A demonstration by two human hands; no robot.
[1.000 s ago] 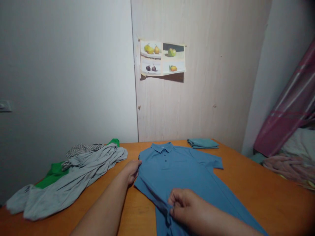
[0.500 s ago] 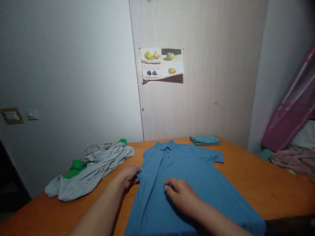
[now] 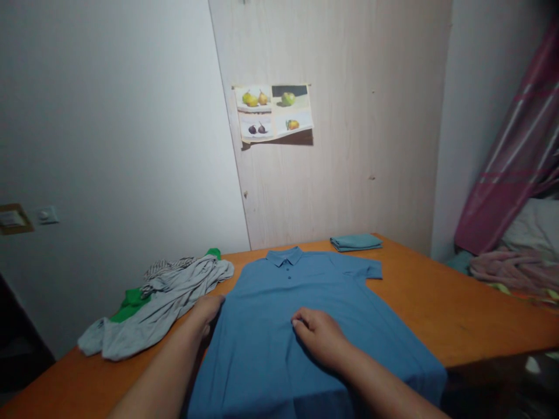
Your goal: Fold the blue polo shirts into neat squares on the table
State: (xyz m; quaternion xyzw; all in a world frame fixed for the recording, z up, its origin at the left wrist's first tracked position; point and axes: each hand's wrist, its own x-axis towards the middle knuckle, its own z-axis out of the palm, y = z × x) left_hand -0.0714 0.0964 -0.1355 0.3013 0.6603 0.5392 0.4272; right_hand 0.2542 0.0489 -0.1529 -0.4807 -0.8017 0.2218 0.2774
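A blue short-sleeved polo shirt [image 3: 262,320] lies front up on the orange table, collar toward the wall, its hem end nearest me. My left hand [image 3: 212,308] is closed on the shirt's left side edge, below the shoulder; its fingertips are mostly hidden. The sleeve on that side is out of sight, while the right sleeve [image 3: 369,269] lies spread out. Over the middle of the shirt front rests my right hand [image 3: 321,336], fingers curled in and thumb against them. Whether cloth is pinched in it, I cannot tell.
Left of the shirt lies a loose heap of clothes [image 3: 174,299], grey, striped and green. A folded teal cloth [image 3: 356,242] sits at the table's [image 3: 419,314] back edge. Behind stands the wall with a fruit poster [image 3: 275,113]. A pink curtain [image 3: 493,180] hangs at the right.
My left hand has moved left with the shirt's side edge, and the long fold down that side has flattened out. My right hand stays on the shirt front. The view has shifted slightly.
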